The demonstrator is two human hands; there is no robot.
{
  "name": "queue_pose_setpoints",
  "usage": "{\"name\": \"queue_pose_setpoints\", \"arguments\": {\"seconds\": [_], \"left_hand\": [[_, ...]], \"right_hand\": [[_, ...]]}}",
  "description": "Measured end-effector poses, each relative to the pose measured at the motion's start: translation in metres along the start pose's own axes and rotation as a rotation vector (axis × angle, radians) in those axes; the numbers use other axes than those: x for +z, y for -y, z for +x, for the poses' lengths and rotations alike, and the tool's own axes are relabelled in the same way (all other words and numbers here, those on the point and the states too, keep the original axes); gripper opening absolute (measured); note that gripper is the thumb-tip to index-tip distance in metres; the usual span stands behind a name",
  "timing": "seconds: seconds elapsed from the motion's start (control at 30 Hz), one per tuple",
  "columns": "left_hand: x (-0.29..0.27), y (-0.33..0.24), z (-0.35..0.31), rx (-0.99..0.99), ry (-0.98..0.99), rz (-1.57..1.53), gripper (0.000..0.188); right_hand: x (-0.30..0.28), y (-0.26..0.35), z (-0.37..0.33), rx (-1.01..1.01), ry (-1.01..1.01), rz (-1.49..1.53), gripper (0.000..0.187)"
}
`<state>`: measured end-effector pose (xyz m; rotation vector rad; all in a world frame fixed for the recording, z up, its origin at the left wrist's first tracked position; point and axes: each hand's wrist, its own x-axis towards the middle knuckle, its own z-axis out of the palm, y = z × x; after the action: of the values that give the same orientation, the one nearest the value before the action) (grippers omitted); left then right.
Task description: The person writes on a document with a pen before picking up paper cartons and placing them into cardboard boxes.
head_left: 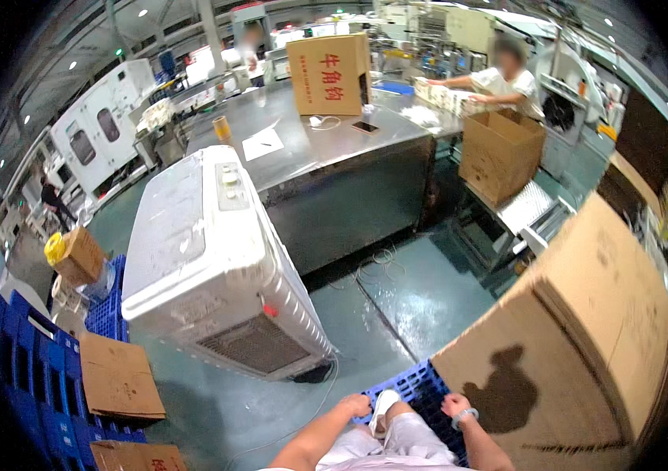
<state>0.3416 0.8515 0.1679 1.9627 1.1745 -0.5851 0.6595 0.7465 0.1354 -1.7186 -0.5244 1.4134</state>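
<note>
My left hand (357, 405) hangs in front of my body with its fingers curled into a loose fist, and nothing shows in it. It is above the edge of a blue plastic pallet (401, 384) on which my foot in a white shoe (384, 402) rests. Likewise curled and without a visible object, my right hand (453, 405) is nearest to a tall stack of flat cardboard (577, 337) with a dark stain on its side. A pale band circles my right wrist.
A large white air cooler (193, 235) stands ahead left. Beyond is a metal table (310, 149) bearing a printed carton (328, 78), paper and tape. An open carton (503, 153) sits at right, near a person (511, 82) handling white packs. Blue pallets (43, 369) and flattened cardboard (120, 377) lie left.
</note>
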Motion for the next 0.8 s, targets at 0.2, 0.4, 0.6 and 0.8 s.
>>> {"name": "queue_pose_setpoints", "arguments": {"seconds": [0.2, 0.4, 0.6, 0.8], "left_hand": [[-0.239, -0.032, 0.125, -0.102, -0.314, -0.283, 0.034], [-0.429, 0.046, 0.240, -0.442, -1.029, -0.545, 0.029], [-0.630, 0.076, 0.305, -0.246, -1.632, -0.683, 0.031], [-0.695, 0.168, 0.327, -0.412, -1.674, -0.542, 0.063]], "right_hand": [[0.116, 0.267, 0.110, -0.272, 0.281, -0.138, 0.017], [0.240, 0.359, 0.201, -0.270, 0.984, -0.421, 0.027], [0.296, 0.436, 0.384, -0.257, 1.038, -0.864, 0.025], [0.374, 0.594, 0.486, -0.501, 0.779, -0.388, 0.012]]}}
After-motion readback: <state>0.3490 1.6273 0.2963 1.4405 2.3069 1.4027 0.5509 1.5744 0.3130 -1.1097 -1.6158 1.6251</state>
